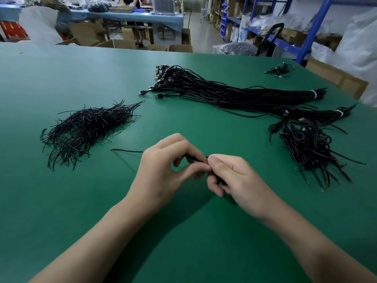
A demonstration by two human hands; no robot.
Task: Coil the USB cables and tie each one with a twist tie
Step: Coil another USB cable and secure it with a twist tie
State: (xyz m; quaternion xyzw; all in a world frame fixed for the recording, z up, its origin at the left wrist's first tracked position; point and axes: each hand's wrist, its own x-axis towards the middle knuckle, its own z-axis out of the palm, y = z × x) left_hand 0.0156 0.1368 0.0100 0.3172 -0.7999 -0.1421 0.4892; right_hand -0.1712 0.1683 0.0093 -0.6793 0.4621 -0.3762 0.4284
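The left hand and right hand meet at frame centre above the green table. The left hand pinches a black twist tie, its free end projecting left. The right hand grips a black cable, mostly hidden. Pile of twist ties: left. USB cable bundle: upper centre. Heap of tied cables: right.

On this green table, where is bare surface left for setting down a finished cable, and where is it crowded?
Bare: the far-left table behind the twist-tie pile; the strip between that pile and the long cable bundle; the near edge around both forearms. Crowded: the right side, where the bundle meets the coiled-cable heap.
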